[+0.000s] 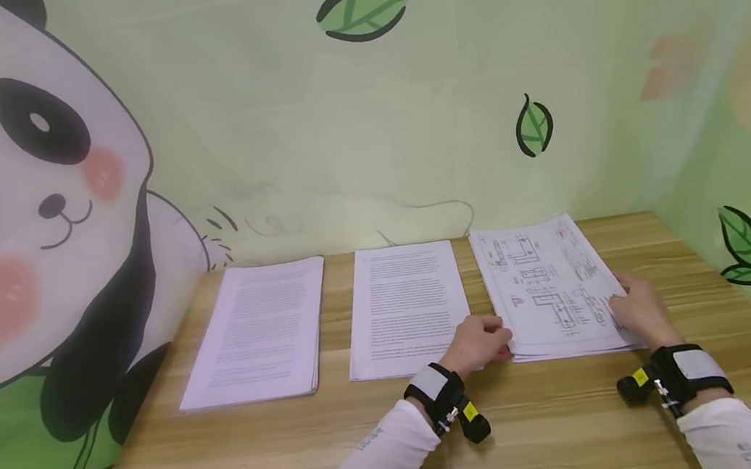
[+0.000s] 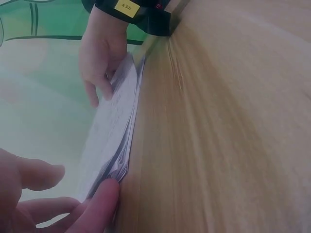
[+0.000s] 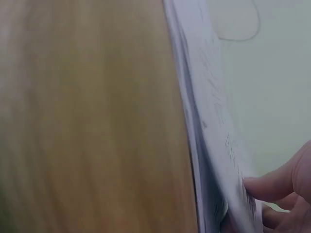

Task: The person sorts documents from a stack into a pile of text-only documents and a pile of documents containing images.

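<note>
Find the stack of drawings (image 1: 550,295) at two o'clock from the left hand (image 1: 477,344), touching its corner (cannot tell if pinching), and near ten from the right hand (image 1: 645,311), pinching upper sheets (image 3: 221,131), with long axis toward eleven.

Three paper stacks (image 1: 261,333) (image 1: 407,308) (image 1: 536,288), two hands (image 1: 477,342) (image 1: 644,311), two wrist straps (image 1: 433,389) (image 1: 693,366), one table (image 1: 253,454)

— What do we wear behind our fingers (image 2: 99,208)?
— We wear black wrist straps (image 1: 455,390) with pale patches (image 1: 698,364) and yellow-labelled black cameras (image 1: 475,429); farther from the fingers, white sleeves (image 1: 391,455) with grey lettering (image 1: 369,439).
</note>
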`<state>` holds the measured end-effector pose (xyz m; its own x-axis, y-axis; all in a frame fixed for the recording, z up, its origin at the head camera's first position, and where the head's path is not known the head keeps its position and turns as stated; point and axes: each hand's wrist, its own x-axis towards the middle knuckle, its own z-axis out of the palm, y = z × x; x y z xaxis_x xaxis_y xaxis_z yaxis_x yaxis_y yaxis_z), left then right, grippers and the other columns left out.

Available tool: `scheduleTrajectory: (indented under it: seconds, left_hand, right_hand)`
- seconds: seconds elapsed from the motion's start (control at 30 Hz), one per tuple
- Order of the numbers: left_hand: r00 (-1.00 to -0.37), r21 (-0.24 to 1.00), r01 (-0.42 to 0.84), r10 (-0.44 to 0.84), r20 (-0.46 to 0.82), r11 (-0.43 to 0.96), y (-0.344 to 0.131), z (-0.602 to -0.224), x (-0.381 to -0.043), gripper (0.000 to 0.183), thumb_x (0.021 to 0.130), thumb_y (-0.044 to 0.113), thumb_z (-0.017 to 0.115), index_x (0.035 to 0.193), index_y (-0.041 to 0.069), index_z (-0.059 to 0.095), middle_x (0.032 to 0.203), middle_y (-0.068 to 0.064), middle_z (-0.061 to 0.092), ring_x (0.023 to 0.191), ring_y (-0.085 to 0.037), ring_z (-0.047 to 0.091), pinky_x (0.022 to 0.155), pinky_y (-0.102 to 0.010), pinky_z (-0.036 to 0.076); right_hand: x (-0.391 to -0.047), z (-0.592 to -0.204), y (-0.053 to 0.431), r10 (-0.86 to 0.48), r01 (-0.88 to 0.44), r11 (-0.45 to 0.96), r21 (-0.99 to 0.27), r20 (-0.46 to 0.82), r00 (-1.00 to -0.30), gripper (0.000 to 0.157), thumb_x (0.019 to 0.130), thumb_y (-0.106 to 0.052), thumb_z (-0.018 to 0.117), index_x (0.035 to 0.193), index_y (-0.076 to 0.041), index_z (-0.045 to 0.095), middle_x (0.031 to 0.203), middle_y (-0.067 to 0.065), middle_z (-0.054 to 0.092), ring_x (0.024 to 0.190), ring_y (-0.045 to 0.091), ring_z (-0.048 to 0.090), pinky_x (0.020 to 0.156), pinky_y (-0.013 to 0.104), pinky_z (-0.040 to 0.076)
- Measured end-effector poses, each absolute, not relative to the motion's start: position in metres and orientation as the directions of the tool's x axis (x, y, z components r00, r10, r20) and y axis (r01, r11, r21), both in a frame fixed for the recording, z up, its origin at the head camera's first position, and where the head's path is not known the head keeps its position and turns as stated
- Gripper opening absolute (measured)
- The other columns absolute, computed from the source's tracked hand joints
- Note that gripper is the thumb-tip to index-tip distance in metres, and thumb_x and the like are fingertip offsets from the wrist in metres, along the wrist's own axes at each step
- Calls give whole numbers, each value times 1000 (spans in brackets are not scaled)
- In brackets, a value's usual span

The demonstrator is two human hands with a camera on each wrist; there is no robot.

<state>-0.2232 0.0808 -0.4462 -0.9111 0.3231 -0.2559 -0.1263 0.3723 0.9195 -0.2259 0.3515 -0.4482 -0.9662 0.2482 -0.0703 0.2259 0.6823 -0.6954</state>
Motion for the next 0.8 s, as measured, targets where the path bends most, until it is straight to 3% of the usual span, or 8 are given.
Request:
scheduleTrajectory:
  seconds: [0.23,0.37,0.47,0.6,0.8]
  left_hand:
    - [-913,916,-81,340,-227,393,79,-445,-218,39,87,20,60,122,4,62,82,-8,73,67,-17,69,66,-30,58]
    - [-914,904,-39,351,-205,427,73,-444,-215,38,88,22,59,122,6,63,86,-7,74,66,-14,68,61,-24,52]
    - [-914,910,-28,358,-191,414,65,-442,-214,35,89,22,57,120,7,65,94,-10,74,68,-16,69,62,-26,54]
    - [-925,922,6,352,-141,387,46,-439,-215,34,89,21,55,118,5,66,97,-13,73,71,-19,71,61,-28,57]
    - [-947,923,66,315,-61,379,11,-429,-219,36,92,23,53,122,6,62,105,-12,71,75,-18,70,64,-24,54]
  right_hand:
    - [-227,-448,351,276,242,740,-628,-45,-960,55,84,-1,38,137,13,34,132,43,38,109,51,42,84,62,37]
    - [-226,-442,346,244,234,787,-571,-61,-968,55,88,-11,44,136,13,35,134,44,35,116,57,37,87,65,35]
    - [-224,-437,339,233,228,803,-551,-62,-971,56,89,-17,44,136,12,36,133,43,37,107,54,43,77,59,41]
    - [-223,-433,321,201,170,814,-555,-5,-980,54,91,-20,44,135,11,39,130,45,39,102,52,46,72,57,42]
    - [-226,-426,285,153,72,797,-599,85,-985,50,94,-20,44,134,10,43,132,44,40,113,55,43,83,62,41]
